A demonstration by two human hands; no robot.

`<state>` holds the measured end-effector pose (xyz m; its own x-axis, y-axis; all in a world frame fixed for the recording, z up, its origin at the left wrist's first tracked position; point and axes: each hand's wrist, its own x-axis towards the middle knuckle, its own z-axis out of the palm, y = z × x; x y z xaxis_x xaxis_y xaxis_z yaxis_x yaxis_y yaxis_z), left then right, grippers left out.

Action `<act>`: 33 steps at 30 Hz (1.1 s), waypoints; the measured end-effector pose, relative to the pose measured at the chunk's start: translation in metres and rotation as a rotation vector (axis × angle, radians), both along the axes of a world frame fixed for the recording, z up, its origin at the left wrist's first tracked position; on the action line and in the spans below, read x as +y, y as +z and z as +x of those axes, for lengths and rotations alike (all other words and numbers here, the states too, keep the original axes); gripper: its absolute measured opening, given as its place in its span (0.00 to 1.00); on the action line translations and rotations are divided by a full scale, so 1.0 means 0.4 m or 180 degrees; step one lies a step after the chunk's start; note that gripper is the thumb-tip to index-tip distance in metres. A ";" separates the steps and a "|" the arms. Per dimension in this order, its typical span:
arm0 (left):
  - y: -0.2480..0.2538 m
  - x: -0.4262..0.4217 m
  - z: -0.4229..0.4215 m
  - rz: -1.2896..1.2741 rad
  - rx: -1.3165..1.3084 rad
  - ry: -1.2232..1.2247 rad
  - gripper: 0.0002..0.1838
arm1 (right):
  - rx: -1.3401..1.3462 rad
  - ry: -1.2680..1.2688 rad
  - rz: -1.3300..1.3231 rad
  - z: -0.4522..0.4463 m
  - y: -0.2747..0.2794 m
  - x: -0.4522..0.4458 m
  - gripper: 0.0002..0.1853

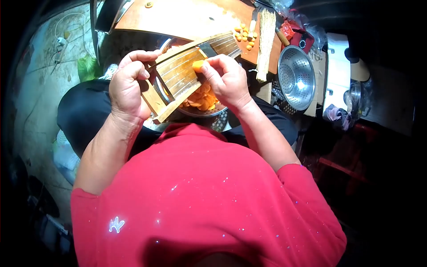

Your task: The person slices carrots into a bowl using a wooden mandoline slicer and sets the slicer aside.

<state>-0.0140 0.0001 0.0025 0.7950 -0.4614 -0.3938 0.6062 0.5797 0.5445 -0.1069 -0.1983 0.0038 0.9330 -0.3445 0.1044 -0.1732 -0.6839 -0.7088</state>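
In the head view, my left hand (128, 86) is closed around the near left end of a wooden mandoline slicer (178, 71), which slants up to the right over my lap. My right hand (227, 80) pinches an orange piece of carrot (199, 66) at the slicer's bed, close to its dark blade plate (207, 50). Beneath the slicer, a heap of carrot slices (203, 99) lies in a perforated metal bowl (209, 111). The slicer hides part of the bowl and heap.
A wooden board (178, 18) spans the far side, bearing carrot chunks (243, 33), a knife (253, 22) and a straw brush (266, 44). A steel colander (296, 78) stands at the right, beside a white box (338, 66). Green plastic (88, 68) lies at the left.
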 end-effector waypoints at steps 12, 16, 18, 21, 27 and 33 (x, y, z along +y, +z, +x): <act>-0.021 0.007 0.002 0.0033 -0.0125 -0.0178 0.16 | 0.0640 -0.0332 0.0304 0.015 -0.002 -0.022 0.11; -0.024 0.005 0.009 -0.0034 -0.0139 -0.0227 0.16 | 0.0965 -0.1368 0.1030 0.076 -0.065 -0.148 0.15; -0.009 -0.002 0.010 -0.0030 -0.0124 -0.0106 0.16 | 0.0983 -0.1503 0.1169 0.080 -0.094 -0.176 0.14; -0.006 -0.006 0.004 0.0017 -0.0076 -0.0018 0.16 | 0.1018 -0.1584 0.1480 0.078 -0.064 -0.156 0.13; -0.004 -0.005 0.007 -0.0033 -0.0061 -0.0051 0.16 | 0.0486 -0.1500 0.1464 0.080 -0.110 -0.167 0.10; 0.002 -0.006 0.002 0.0065 -0.0074 -0.0012 0.16 | 0.0506 -0.0383 0.0971 0.032 -0.031 -0.043 0.09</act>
<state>-0.0132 -0.0025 0.0033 0.8023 -0.4565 -0.3845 0.5954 0.5660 0.5702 -0.0940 -0.2156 -0.0088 0.8802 -0.4457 -0.1631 -0.3640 -0.4132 -0.8347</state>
